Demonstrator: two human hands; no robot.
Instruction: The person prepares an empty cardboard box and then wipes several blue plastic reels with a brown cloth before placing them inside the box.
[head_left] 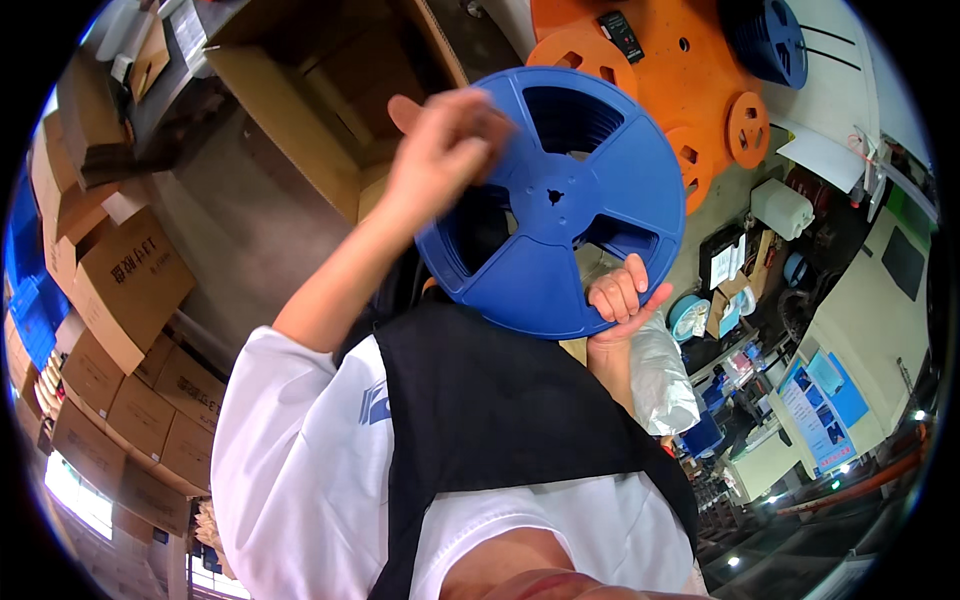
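The right hand grips the blue plastic reel stack at its lower right edge, fingers bent over the rim beside a window; that cut-out probably gives them room to close. The left hand is blurred at the upper left edge, fingers curled; whether it grips the rim or is only just beside it, I cannot tell. Hands on opposite sides would likely keep so wide a thing level. The stack is in front of the chest, broad face up, several layers showing through its windows. Beyond the left hand, an open cardboard box has its mouth upward, which leaves its inside reachable. Past the stack, smaller orange reels lie flat against an orange panel, perhaps mounted there.
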